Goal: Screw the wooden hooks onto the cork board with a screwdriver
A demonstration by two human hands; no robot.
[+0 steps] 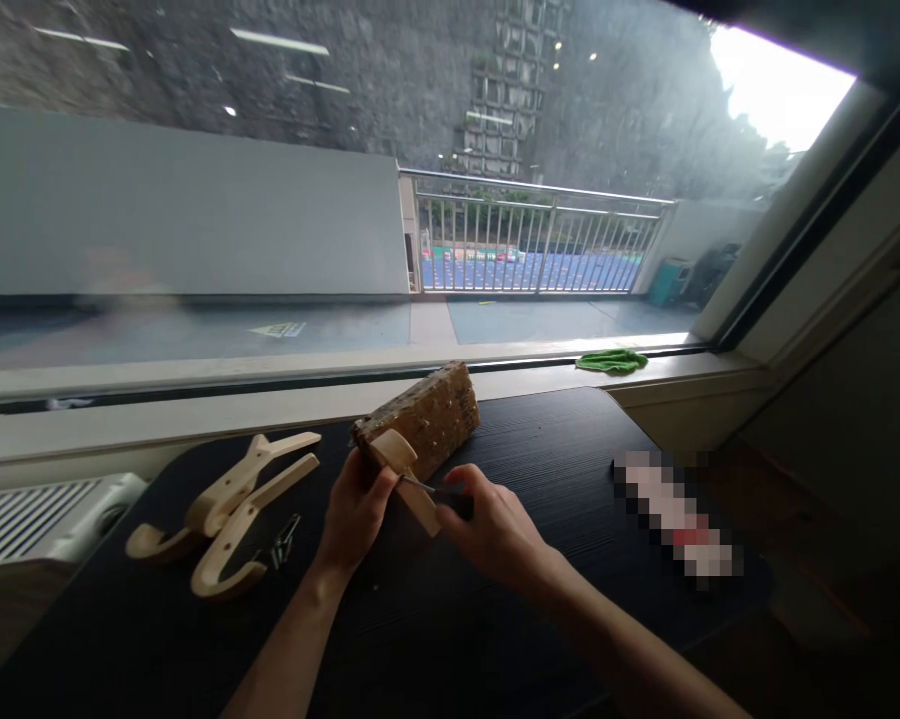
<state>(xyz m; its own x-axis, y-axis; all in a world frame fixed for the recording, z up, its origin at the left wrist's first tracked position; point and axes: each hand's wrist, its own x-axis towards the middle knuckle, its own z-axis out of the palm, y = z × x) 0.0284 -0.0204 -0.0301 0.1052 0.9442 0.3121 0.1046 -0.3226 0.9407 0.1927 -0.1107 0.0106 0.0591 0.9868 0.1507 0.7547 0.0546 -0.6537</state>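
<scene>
A rough brown wooden block (pixel 444 411) stands tilted on the dark table, with a pale wooden hook (pixel 423 507) against its near face. My left hand (pixel 356 511) is closed around the hook and the block's left end, thumb on the hook; its other fingers are mostly hidden. In my right hand (pixel 494 521) is a screwdriver (pixel 453 497) with a dark handle, its thin shaft pointing left at the hook beside my left thumb. Whether a screw sits at the tip cannot be made out. Two more wooden hooks (pixel 221 499) lie to the left, near a small pile of screws (pixel 285 542).
The black table (pixel 554 449) has a rounded far corner by the window sill (pixel 528 381). A green cloth (pixel 612 360) lies on the sill. At the table's right is a pixelated long object (pixel 674 519). A white radiator (pixel 45 519) stands at the left.
</scene>
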